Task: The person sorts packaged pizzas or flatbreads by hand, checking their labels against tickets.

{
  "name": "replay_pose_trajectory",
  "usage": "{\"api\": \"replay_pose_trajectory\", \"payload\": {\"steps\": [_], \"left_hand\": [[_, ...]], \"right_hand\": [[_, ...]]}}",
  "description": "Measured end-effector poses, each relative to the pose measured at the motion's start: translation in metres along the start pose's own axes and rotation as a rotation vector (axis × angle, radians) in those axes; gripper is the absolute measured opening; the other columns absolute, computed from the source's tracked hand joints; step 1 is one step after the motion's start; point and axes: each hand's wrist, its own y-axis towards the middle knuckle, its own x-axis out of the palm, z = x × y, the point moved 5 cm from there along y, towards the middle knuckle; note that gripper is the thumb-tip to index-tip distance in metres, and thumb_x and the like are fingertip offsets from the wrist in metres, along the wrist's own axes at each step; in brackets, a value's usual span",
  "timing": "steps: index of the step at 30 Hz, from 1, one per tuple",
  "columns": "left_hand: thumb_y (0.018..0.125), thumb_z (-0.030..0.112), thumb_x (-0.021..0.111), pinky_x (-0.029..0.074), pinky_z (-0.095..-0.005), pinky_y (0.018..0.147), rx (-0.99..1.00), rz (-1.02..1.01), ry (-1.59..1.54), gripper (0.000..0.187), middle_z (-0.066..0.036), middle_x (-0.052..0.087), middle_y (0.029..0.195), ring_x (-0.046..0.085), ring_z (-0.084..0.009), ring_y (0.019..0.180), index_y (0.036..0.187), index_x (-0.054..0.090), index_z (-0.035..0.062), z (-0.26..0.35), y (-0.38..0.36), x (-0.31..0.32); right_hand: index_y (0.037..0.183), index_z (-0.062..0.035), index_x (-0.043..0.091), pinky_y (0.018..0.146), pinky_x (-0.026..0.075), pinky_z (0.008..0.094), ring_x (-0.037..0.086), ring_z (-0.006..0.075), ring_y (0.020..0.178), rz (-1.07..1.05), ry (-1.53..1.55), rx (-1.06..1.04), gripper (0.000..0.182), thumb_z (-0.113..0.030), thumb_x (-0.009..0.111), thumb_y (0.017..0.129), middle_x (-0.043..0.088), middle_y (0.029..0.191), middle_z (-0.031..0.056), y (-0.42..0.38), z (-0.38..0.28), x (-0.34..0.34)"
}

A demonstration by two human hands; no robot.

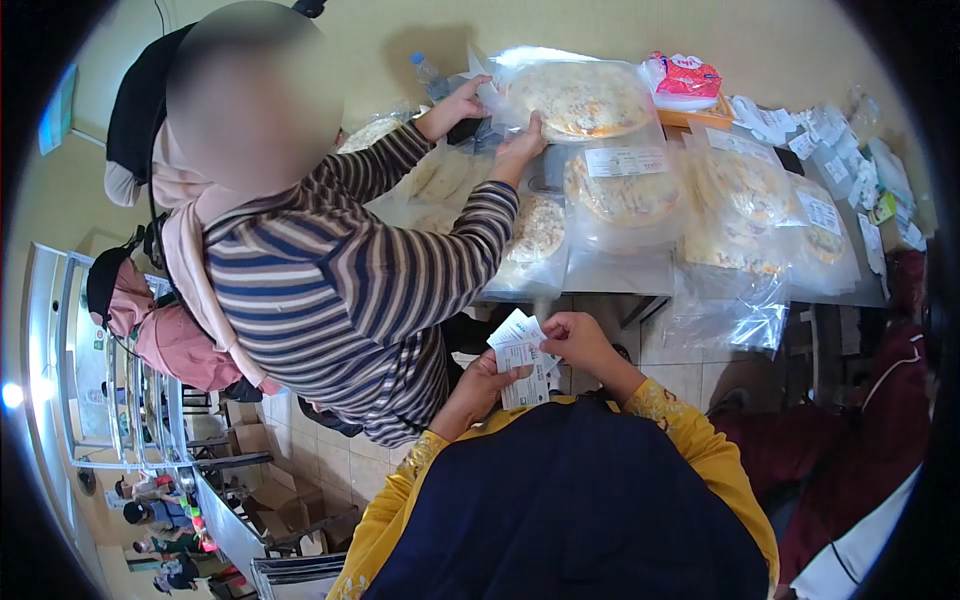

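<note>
My left hand (480, 386) is closed on several white printed labels (522, 372), fanned out in front of my body. With fingers pinched, my right hand (580, 343) grips the upper right edge of the same bunch. Beyond my hands, pizzas in clear plastic bags lie on the table; one bagged pizza (622, 192) carries a white label (626, 161). More bagged pizzas (745, 190) with labels overlap to the right. At my left, a person in a striped top (370, 250) holds another bagged pizza (575, 98) with both hands.
On the table (615, 275) are a red-and-white packet (685, 78), a water bottle (430, 75) and crumpled labels and paper (825, 130) at the right. Someone in dark red (850, 430) is close on my right. Cardboard boxes (280, 495) and other people are at the lower left.
</note>
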Motion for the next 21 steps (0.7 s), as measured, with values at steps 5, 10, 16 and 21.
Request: {"api": "replay_pose_trajectory", "payload": {"steps": [5,10,16,21], "left_hand": [[0.083,-0.01,0.049,0.046,-0.0361,0.09,0.051,-0.028,0.038,0.039,-0.008,0.056,0.112,0.054,-0.0198,0.106,0.118,0.044,0.0069,0.002,-0.015,0.0],[0.083,-0.006,0.053,0.047,-0.0333,0.086,0.125,-0.048,0.193,0.04,-0.006,0.057,0.108,0.054,-0.0173,0.103,0.119,0.041,0.0071,-0.002,-0.017,-0.004],[0.079,0.002,0.063,0.042,-0.0293,0.087,0.252,-0.034,0.192,0.044,-0.003,0.057,0.106,0.052,-0.0123,0.099,0.118,0.044,0.0069,0.013,-0.032,-0.003],[0.078,-0.001,0.061,0.043,-0.0294,0.086,0.272,0.055,0.039,0.044,-0.004,0.06,0.107,0.055,-0.0141,0.098,0.119,0.048,0.0064,-0.004,-0.028,-0.033]], "right_hand": [[0.089,0.0,0.061,0.064,0.048,0.0342,0.061,0.0246,0.069,0.108,-0.172,-0.171,0.018,0.0,0.06,0.071,0.061,0.074,0.0134,-0.02,-0.041,0.014],[0.09,-0.0006,0.061,0.065,0.048,0.0344,0.059,0.0322,0.073,0.213,-0.436,-0.493,0.02,0.003,0.059,0.07,0.06,0.081,0.0154,-0.028,-0.052,0.023],[0.084,0.0012,0.056,0.06,0.046,0.0301,0.058,0.022,0.064,0.157,-0.454,-0.495,0.013,0.004,0.058,0.072,0.058,0.072,0.0117,-0.02,-0.056,0.028],[0.084,-0.001,0.055,0.057,0.048,0.028,0.056,0.0133,0.062,0.142,0.142,-0.103,0.009,-0.004,0.059,0.077,0.058,0.075,0.0054,0.008,-0.008,0.019]]}}
